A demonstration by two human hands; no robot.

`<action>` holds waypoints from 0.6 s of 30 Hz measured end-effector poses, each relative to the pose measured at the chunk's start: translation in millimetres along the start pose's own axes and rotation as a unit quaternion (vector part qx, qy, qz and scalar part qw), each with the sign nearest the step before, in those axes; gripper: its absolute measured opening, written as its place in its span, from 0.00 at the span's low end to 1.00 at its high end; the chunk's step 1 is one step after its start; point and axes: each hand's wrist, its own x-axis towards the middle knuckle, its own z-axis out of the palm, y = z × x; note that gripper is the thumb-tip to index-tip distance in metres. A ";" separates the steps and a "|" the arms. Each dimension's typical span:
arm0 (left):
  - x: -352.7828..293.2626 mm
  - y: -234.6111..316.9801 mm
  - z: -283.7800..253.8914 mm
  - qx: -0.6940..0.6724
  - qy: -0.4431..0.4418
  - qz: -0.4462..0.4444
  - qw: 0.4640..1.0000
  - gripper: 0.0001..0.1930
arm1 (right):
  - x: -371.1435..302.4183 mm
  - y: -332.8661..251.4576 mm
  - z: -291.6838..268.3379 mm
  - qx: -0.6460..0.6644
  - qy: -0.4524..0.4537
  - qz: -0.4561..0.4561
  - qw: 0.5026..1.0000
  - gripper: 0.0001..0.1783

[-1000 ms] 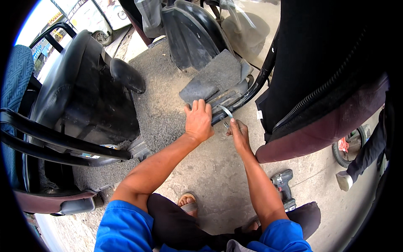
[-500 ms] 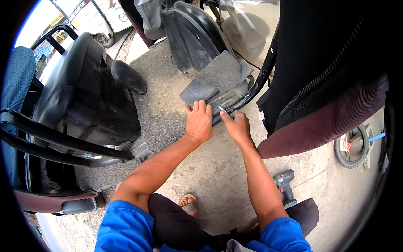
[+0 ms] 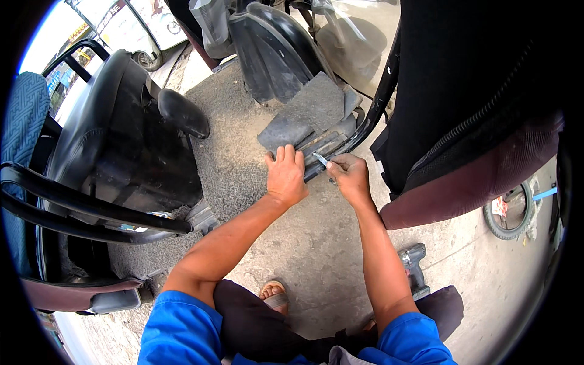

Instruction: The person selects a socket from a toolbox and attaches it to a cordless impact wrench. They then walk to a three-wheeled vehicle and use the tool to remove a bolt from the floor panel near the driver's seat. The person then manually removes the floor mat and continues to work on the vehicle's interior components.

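Observation:
My right hand [image 3: 351,175] pinches a small silvery metal tool [image 3: 320,159] between thumb and fingers. Its tip points left over the dark metal sill [image 3: 316,170] along the floor of a small vehicle; its exact kind is too small to tell. Just left of it, my left hand [image 3: 286,176] is curled over that sill, fingers close together and thumb to the left. What lies beneath its palm is hidden. A folded-back flap of grey floor mat [image 3: 310,109] lies just beyond my fingers, and dusty grey carpet [image 3: 228,176] spreads to the left.
A black padded seat [image 3: 121,128] and curved black rails [image 3: 91,207] stand left. Above right hangs a maroon and black door panel [image 3: 468,182]. On the concrete, right of my forearm, lies a cordless drill [image 3: 415,271]; a tyre [image 3: 508,228] rests farther right.
My right hand has turned and drawn slightly right, so more of the metal tool shows. The left hand has stayed almost in place on the sill. The view has shifted a little.

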 end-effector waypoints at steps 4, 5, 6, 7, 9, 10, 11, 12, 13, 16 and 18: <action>0.7 0.3 -2.1 0.000 -0.010 -0.003 1.000 0.27 | -1.6 3.8 13.9 -0.028 0.067 -0.022 0.997 0.08; 1.2 1.1 -2.9 0.000 -0.020 -0.007 1.000 0.27 | -2.1 6.0 14.7 -0.017 0.074 -0.035 0.996 0.09; 1.0 1.6 -4.1 0.000 -0.030 -0.012 0.999 0.26 | -3.9 6.9 16.6 -0.006 0.081 -0.048 0.996 0.09; 0.5 0.9 -2.9 0.002 -0.017 -0.009 1.000 0.27 | -6.1 7.5 17.6 0.005 0.087 -0.060 0.994 0.09; -0.5 -1.2 0.1 0.006 0.009 -0.002 1.000 0.28 | -11.6 9.2 15.7 -0.037 0.068 -0.048 0.996 0.11; -0.9 -1.4 0.6 0.006 0.011 -0.001 1.000 0.27 | -14.7 10.5 14.1 -0.059 0.058 -0.042 0.996 0.13; -1.3 -1.8 0.9 0.007 0.014 0.000 1.000 0.27 | -17.7 15.4 11.6 -0.057 0.048 -0.064 0.995 0.15; -1.0 -1.1 0.9 0.006 0.016 0.002 1.000 0.27 | -20.1 23.3 7.6 -0.055 0.039 -0.085 0.994 0.18; -0.6 -0.5 0.8 0.006 0.014 0.001 1.000 0.27 | -21.3 30.6 4.6 -0.054 0.030 -0.106 0.992 0.21; 0.1 0.8 -2.1 0.006 -0.003 -0.005 1.000 0.26 | -21.3 46.5 2.1 0.040 -0.006 -0.174 0.984 0.23; 0.8 1.9 -5.1 0.002 -0.026 -0.013 1.000 0.25 | -20.3 51.8 -4.1 0.049 -0.028 -0.099 0.993 0.23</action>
